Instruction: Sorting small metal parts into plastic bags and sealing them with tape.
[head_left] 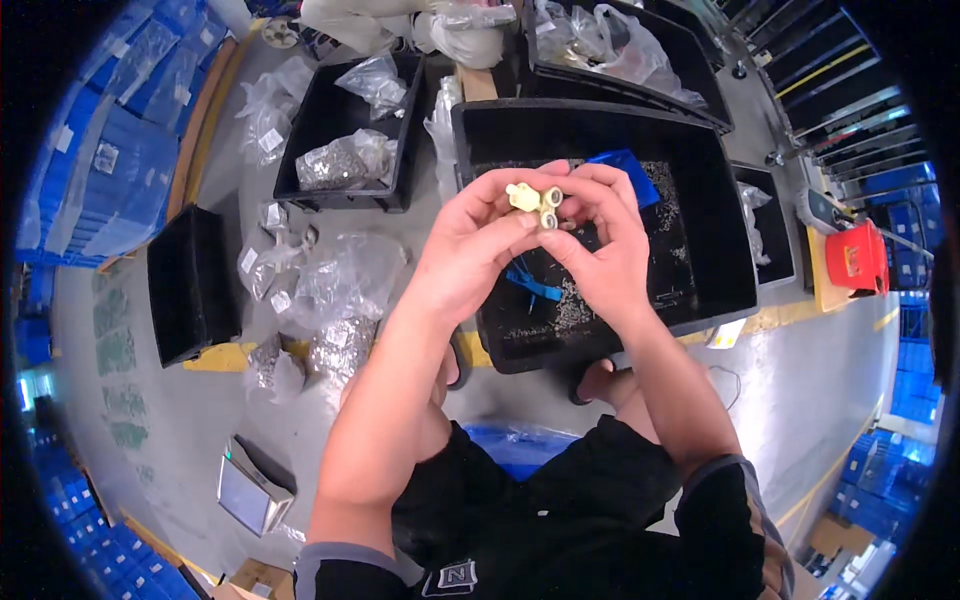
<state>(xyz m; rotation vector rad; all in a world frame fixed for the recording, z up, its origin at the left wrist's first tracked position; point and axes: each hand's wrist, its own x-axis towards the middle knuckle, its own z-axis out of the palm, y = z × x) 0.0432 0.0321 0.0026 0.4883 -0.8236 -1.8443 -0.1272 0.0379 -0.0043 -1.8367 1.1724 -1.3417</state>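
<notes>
**Small cream plastic fitting, pinched between both hands over the big black bin**

Head view, the only 1 we've got: we're looking down at both hands raised over the large black bin (700,240), which sits on the floor with a scatter of tiny grey parts in the bottom. The left hand (470,245) and right hand (600,240) are both closed around a small cream fitting (535,200), fingertips pinching it from either side.

Handling-wise, we'd guess it's light, rigid moulded plastic, smooth enough to slip if squeezed off-centre. It doesn't look fragile. Best hold looks like the stubby body, thumb and forefinger on opposite sides, keeping the round openings free.

Orientation: its long axis runs roughly left to right across the view, tilted slightly down to the right. 2 round ports on the right end seem to face up toward the camera. The rest is hidden by fingers.

A blue strap piece (535,285) lies in the bin below the hands.
</notes>
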